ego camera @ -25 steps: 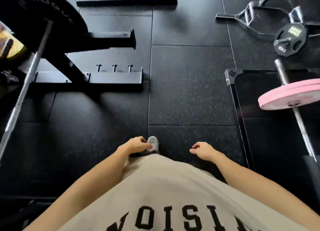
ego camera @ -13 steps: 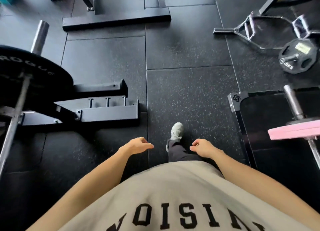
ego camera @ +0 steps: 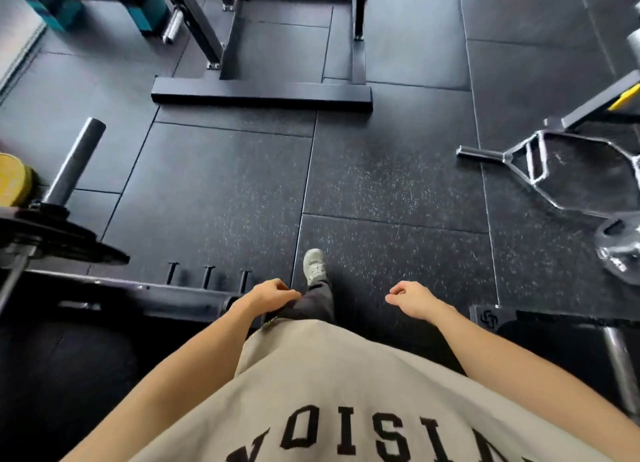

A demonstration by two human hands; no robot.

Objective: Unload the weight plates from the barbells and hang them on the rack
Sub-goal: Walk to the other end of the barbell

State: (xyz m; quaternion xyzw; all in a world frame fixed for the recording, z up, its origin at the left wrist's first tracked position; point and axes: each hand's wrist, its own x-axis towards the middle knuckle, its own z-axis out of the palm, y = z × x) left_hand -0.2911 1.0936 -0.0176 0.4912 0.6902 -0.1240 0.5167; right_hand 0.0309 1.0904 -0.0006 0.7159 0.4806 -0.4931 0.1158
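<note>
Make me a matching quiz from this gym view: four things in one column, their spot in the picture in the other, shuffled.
Things:
1. black weight plate on the barbell
2. chrome hex trap bar
3. teal padded box
4. grey sneaker

Places:
A. top left corner
B. centre, ahead of the hands
C. left edge
D. right side on the floor

Pairs: 1-C, 2-D, 3-A, 4-B
</note>
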